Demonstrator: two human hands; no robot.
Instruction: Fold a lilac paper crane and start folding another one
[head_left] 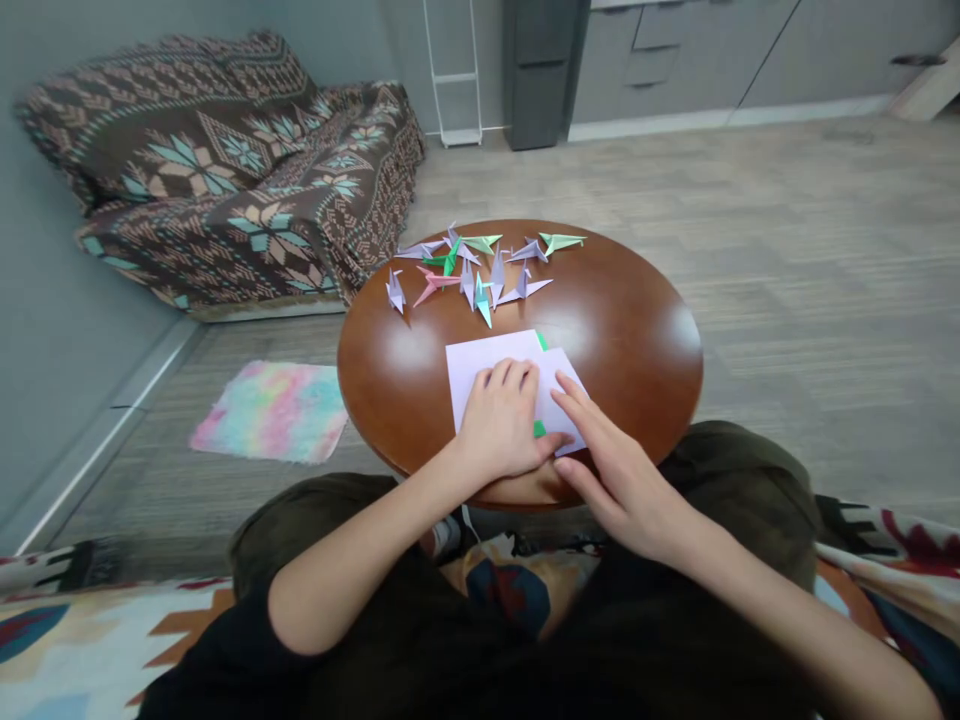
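Left hand point(499, 425) lies flat, fingers together, pressing the folded lilac paper point(484, 365) onto the front of the round wooden table point(637, 340) to steady it; right hand point(619, 480), fingers spread, touches its right edge, unpinched.

Folded paper cranes point(480, 275) in lilac, pink and green are scattered across the far half of a round brown wooden surface point(622, 340). A tie-dyed pastel cloth point(270, 412) is laid on the grey floor point(750, 220) just beside it. A patterned brown throw point(217, 170) is heaped against the wall, and grey cabinets point(720, 50) are seen beyond
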